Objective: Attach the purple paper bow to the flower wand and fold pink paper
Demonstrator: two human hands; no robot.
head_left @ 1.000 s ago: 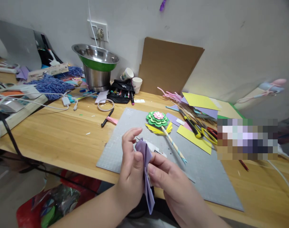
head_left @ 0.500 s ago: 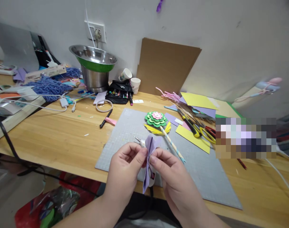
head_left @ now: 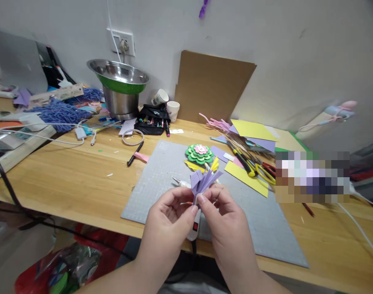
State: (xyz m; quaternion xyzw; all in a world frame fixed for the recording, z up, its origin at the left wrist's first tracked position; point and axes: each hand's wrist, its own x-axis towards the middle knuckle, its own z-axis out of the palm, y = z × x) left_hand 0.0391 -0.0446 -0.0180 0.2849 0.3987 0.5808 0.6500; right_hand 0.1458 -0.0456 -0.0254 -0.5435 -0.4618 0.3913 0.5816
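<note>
Folded purple paper point(head_left: 201, 181) is pinched at its base between my two hands, its pleats spreading upward like a fan. My left hand point(head_left: 171, 220) grips it from the left with thumb and fingers, and my right hand point(head_left: 225, 212) from the right. Beneath them lies a white glue gun point(head_left: 193, 232) with a red switch; its metal tip shows at the left and its middle is hidden. Just beyond is a paper flower point(head_left: 200, 153) with green layers and a pink centre, along with yellow pleated leaves point(head_left: 195, 166). My hands cover most of its striped stem.
A grey cutting mat point(head_left: 156, 179) lies under the work. Yellow paper point(head_left: 247, 178), pliers point(head_left: 244, 161) and scissors point(head_left: 264, 173) are to the right. At the back stand a metal bowl point(head_left: 119, 77), a black pencil case point(head_left: 152, 120) and brown cardboard point(head_left: 214, 87).
The purple paper has turned from a narrow upright strip, seen edge-on, to a fan opening upward. Both hands have shifted their grip towards its base.
</note>
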